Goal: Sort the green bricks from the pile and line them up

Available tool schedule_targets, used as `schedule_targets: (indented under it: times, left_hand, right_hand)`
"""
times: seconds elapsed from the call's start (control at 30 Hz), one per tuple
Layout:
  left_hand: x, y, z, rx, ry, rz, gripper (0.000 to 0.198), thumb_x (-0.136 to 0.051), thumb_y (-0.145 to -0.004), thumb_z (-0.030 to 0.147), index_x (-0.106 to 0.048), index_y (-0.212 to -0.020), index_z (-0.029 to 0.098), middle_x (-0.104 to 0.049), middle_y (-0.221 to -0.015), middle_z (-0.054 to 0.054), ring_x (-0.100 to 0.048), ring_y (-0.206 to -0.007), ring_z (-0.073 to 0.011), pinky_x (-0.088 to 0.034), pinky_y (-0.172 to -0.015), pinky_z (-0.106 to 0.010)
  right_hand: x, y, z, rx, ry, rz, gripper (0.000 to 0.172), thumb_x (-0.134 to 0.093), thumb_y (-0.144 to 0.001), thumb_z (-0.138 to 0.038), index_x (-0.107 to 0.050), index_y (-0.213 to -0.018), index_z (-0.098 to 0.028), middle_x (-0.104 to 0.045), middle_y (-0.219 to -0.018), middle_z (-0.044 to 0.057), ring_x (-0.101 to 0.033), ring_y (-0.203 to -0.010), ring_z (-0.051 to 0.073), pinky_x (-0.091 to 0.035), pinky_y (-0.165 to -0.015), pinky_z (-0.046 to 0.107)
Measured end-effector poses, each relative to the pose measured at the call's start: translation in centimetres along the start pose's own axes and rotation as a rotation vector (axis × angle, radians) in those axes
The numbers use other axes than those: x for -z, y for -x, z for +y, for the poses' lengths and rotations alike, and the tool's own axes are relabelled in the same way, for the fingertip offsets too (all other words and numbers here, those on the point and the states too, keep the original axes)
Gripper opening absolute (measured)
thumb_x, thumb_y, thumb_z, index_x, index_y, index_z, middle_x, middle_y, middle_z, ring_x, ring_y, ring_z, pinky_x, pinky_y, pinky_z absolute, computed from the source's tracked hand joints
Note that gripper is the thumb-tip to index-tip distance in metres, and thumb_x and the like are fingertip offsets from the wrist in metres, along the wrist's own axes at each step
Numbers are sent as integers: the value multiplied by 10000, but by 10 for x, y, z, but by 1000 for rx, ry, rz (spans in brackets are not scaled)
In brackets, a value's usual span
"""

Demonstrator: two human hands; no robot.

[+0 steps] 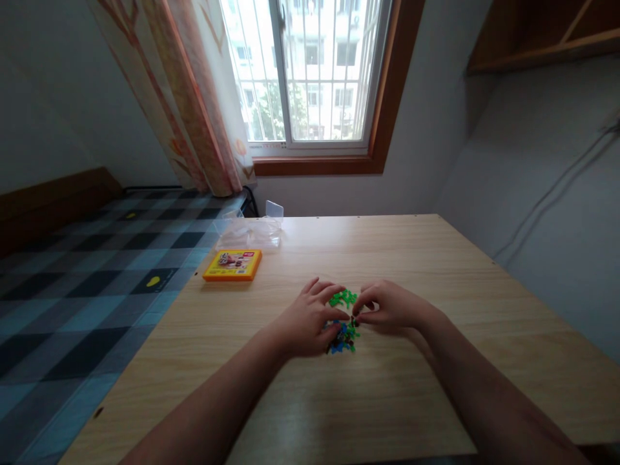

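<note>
A small mixed pile of blue, green and dark plastic pieces (343, 339) lies on the wooden table (310, 413). Just behind it is a second cluster of bright green pieces (345, 298). My left hand (317, 320) rests over the left side of both, fingers apart, its thumb and fingertips close to the mixed pile and covering part of it. From the right, my right hand (382, 307) reaches in with thumb and index finger pinched at a small dark brown piece (354, 320), just above the pile's edge. The exact shape of that piece is too small to tell.
A flat yellow-orange box (232, 265) with a printed picture lies at the table's left edge. Behind it is clear plastic packaging (249, 232). A bed with a checked cover (111, 258) adjoins on the left, and the wall with a window (314, 77) is beyond the table.
</note>
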State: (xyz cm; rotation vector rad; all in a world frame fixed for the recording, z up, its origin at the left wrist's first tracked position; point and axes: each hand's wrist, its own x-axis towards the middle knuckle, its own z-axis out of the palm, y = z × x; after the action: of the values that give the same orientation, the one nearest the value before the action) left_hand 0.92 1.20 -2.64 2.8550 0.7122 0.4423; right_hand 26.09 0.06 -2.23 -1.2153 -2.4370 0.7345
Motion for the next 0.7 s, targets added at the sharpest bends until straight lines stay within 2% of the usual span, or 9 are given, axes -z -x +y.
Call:
schedule_targets:
  times: [0.2,0.43,0.6,0.7]
  left_hand:
    - [1,-1,3,-38,42,-14,240,-684,-838,290,-774,-1051,356,-548,-1435,-59,-479,-1327,-301,-266,-1188,-580]
    - [-1,-1,3,-51,26,-28,285,-678,-845,307,-761,-1110,370,-535,-1465,-51,-470,-1341,-327,-288,-1178,-584]
    - [-1,-1,1,-39,27,-20,262,-674,-842,297,-767,-1081,350,-532,-1465,-51,-472,-1341,-321,-295,-1177,-568]
    - [-1,-1,0,-22,20,-7,220,-629,-889,314,-770,-1057,330,-546,-1446,-64,-470,-1342,-309,-310,-1170,-552]
  right_hand:
    - [-9,-1,-5,0,28,-14,191,-659,-765,-156,-813,-856,-225,-703,-762,8,-558,-658,113,-344,-599,214]
    - [-5,1,-2,-22,64,-4,328,-567,-761,-104,-820,-918,-242,-750,-809,17,-589,-684,128,-380,-647,223]
    - [1,1,-3,-40,75,0,287,-583,-774,-133,-817,-903,-235,-738,-787,16,-582,-680,125,-377,-644,220]
    - [0,1,-4,-43,72,-7,248,-607,-769,-143,-813,-880,-223,-715,-732,13,-562,-654,120,-366,-626,217]
